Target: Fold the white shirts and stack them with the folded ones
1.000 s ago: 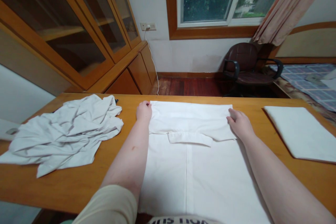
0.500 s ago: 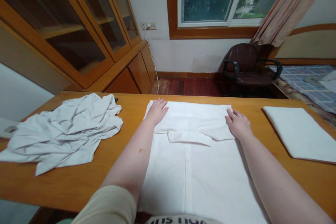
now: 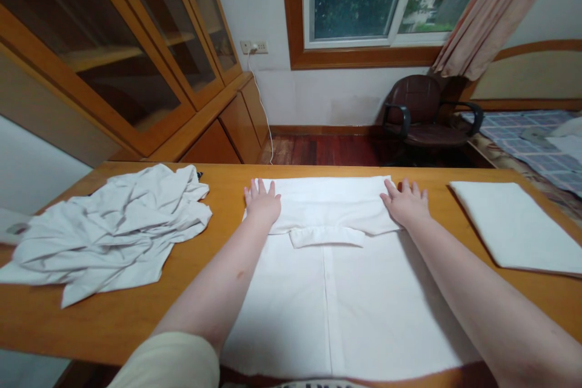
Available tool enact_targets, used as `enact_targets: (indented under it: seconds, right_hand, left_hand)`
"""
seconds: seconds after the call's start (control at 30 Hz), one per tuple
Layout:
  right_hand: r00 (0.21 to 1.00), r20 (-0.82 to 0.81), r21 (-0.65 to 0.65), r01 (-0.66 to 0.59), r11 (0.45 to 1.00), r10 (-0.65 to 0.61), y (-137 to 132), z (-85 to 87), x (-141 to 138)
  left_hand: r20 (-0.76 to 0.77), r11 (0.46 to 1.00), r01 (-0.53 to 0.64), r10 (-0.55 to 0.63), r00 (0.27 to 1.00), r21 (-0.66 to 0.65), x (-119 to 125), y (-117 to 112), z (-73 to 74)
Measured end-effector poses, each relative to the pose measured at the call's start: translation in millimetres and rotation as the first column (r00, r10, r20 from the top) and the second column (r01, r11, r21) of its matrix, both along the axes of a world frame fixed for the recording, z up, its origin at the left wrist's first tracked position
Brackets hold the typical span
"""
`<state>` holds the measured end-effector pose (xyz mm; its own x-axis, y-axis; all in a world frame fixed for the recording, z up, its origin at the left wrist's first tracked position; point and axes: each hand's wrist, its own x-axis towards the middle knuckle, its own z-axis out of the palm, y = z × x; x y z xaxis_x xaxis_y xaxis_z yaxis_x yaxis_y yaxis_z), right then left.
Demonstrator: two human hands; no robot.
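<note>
1. The white shirt (image 3: 336, 291) lies flat on the table (image 3: 222, 194), its far end folded back toward 6 o'clock.
2. The left hand (image 3: 262, 205), which pinched the fold's corner a second ago, now presses open-palmed at 11 o'clock. The right hand (image 3: 406, 205) lies flat at 1 o'clock and grips nothing.
3. A crumpled pile (image 3: 113, 230) lies at 9 o'clock and a folded cloth (image 3: 513, 224) at 3 o'clock.

White shirt (image 3: 345, 297) on orange-brown wooden table (image 3: 227, 236).

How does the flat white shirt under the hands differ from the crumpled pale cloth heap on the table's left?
The white shirt lies flat and smooth, top edge folded down; the crumpled heap is bunched and creased. The left hand and right hand rest flat on the shirt; nothing touches the heap. Both are pale fabric on the wooden table.
</note>
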<state>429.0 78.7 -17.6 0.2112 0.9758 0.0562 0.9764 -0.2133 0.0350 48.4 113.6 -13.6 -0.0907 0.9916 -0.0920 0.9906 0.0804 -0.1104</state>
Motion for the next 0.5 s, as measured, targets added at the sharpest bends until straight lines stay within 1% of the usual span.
enact_targets:
  seconds: [0.03, 0.07, 0.13, 0.2, 0.23, 0.27, 0.3, 0.37, 0.43, 0.5]
  right_hand:
    - [0.999, 0.023, 0.036, -0.029, 0.999, 0.028, 1, 5.6, -9]
    - [0.996, 0.038, 0.075, -0.079, 0.994, 0.076, 2, 11.4, -20]
    - [0.973, 0.005, 0.133, -0.228, 0.965, 0.229, 5, 21.3, -51]
    - [0.914, -0.070, 0.171, -0.384, 0.908, 0.400, 8, 25.2, -87]
    - [0.876, -0.115, 0.171, -0.447, 0.878, 0.469, 10, 24.0, -104]
    - [0.846, -0.160, 0.154, -0.487, 0.860, 0.508, 11, 20.9, -118]
    - [0.831, -0.191, 0.123, -0.508, 0.852, 0.523, 13, 16.2, -129]
    - [0.835, -0.215, 0.056, -0.507, 0.860, 0.506, 17, 4.6, -138]
    - [0.866, -0.198, 0.009, -0.466, 0.885, 0.458, 21, -5.8, -132]
    - [0.905, -0.166, -0.012, -0.400, 0.916, 0.393, 25, -12.4, -116]
  left_hand:
    - [-0.030, 0.999, 0.010, -0.009, 1.000, 0.050, 8, -3, 5.4]
    - [-0.044, 0.992, 0.061, -0.056, 0.997, 0.110, 17, -6, 10.7]
    - [-0.006, 0.956, 0.204, -0.207, 0.978, 0.211, 42, -10, 18.5]
    - [0.071, 0.916, 0.332, -0.355, 0.932, 0.225, 69, -12, 19.0]
    - [0.102, 0.897, 0.381, -0.411, 0.906, 0.225, 80, -12, 16.0]
    - [0.129, 0.887, 0.406, -0.439, 0.889, 0.222, 90, -12, 11.0]
    - [0.152, 0.888, 0.410, -0.443, 0.883, 0.207, 95, -12, 4.7]
    - [0.189, 0.909, 0.377, -0.407, 0.894, 0.176, 96, -9, -8.9]
    - [0.209, 0.942, 0.297, -0.326, 0.922, 0.158, 84, -5, -19.4]
    - [0.213, 0.969, 0.199, -0.228, 0.950, 0.148, 65, 1, -24.2]
